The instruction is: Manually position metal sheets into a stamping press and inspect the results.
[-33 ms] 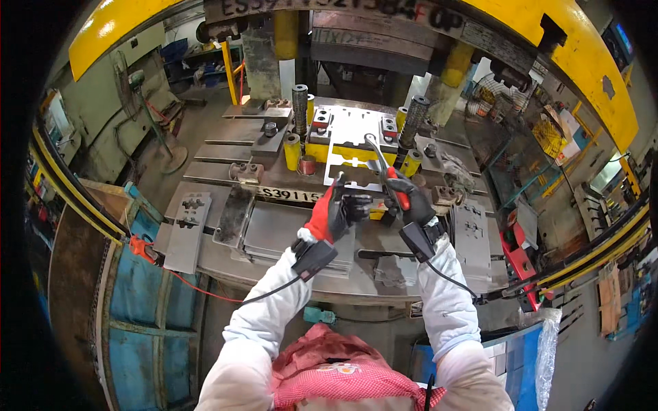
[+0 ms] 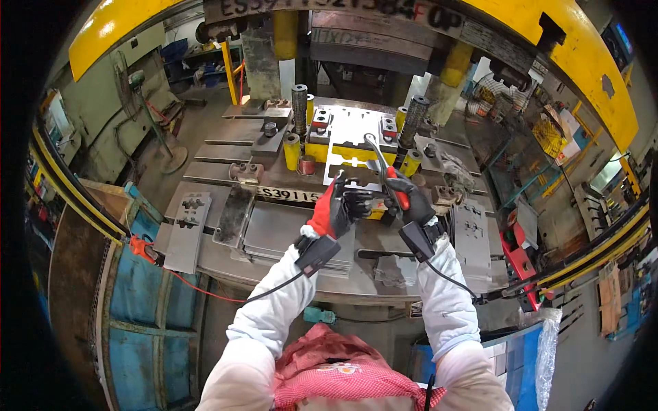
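Observation:
My left hand (image 2: 340,207), in a red and black glove, is at the near edge of a pale metal sheet (image 2: 334,156) with cutouts. Its thumb points up, apart from the half-bent fingers, and nothing shows between them. My right hand (image 2: 413,200), in a black glove, is wrapped round the red handles of a pliers-like tool (image 2: 381,159). The tool's round metal head lies over the sheet. Under and behind the sheet sits a press die (image 2: 317,152) with yellow blocks and dark guide posts. Whether the head grips the sheet, I cannot tell.
Stacked flat sheets (image 2: 281,229) lie on the press bed near my left forearm. Cut plates rest at the left (image 2: 186,233) and right (image 2: 471,236); metal scraps (image 2: 396,270) are between my arms. The upper press block (image 2: 370,34) hangs overhead. A red cable (image 2: 199,288) runs at left.
My left hand and forearm have shifted very slightly to the right. The right hand, the tool and the sheet look unmoved.

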Available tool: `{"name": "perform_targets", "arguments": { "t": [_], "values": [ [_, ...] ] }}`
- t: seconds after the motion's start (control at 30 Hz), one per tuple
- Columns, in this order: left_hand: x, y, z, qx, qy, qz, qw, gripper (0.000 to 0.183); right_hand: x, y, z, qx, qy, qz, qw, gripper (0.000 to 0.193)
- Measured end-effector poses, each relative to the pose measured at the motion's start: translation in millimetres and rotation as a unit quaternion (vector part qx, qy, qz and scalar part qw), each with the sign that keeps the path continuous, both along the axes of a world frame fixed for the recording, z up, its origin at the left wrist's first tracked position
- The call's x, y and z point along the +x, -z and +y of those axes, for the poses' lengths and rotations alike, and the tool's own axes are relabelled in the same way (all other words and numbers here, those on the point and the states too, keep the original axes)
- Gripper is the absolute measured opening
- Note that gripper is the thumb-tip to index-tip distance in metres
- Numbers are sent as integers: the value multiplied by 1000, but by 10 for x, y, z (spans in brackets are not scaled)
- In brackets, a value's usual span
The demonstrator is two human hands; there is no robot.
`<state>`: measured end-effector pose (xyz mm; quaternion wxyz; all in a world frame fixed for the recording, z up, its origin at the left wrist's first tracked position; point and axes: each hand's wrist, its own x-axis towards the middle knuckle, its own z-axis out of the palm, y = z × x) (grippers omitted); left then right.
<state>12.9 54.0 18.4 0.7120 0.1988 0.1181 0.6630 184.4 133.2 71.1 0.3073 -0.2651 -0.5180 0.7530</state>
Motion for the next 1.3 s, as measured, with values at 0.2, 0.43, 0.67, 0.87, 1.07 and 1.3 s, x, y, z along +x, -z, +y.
{"name": "perform_targets", "arguments": {
  "t": [0.2,0.43,0.67,0.87,1.07,1.3],
  "values": [
    [162,3,236,-45,-157,110,980,40,90,41,145,68,-11,-30,997,37],
    [201,-82,234,-74,-134,64,986,35,261,-80,-141,95,59,-36,993,42],
    [169,-62,209,-75,-111,58,989,37,1185,421,-1502,80,166,1,983,61],
    [163,25,264,-48,-159,104,981,42,2042,974,-2616,-75,175,-131,973,51],
    [119,-18,231,-73,-127,108,983,47,2358,1182,-2869,-125,157,-153,968,37],
    [129,-29,267,-64,-120,98,986,45,2393,1251,-2792,-103,167,-131,972,43]
  ]
}}
